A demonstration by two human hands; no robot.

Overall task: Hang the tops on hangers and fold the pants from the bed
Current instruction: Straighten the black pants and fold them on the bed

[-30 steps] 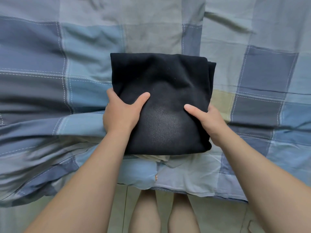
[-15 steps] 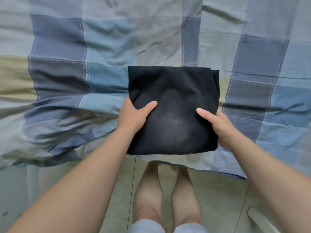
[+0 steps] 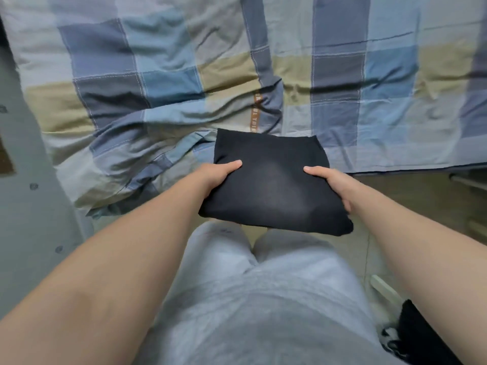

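- Pants (image 3: pixel 274 185), black, folded square: held off the bed (image 3: pixel 158 75), at its near edge, over your legs (image 3: pixel 237 259).
- Left hand (image 3: pixel 214 175) and right hand (image 3: pixel 333 181) clamp opposite sides, thumbs on top, fingers hidden beneath.
- Soft, light, likely floppy; support from below at both sides or the fold slumps.

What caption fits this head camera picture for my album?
Left hand and right hand grip the folded black pants by the sides at the plaid bed edge.

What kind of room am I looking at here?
Most likely a bedroom: rumpled blue and tan checked bedding fills the view, and the left hand and right hand hold folded black pants at its edge.
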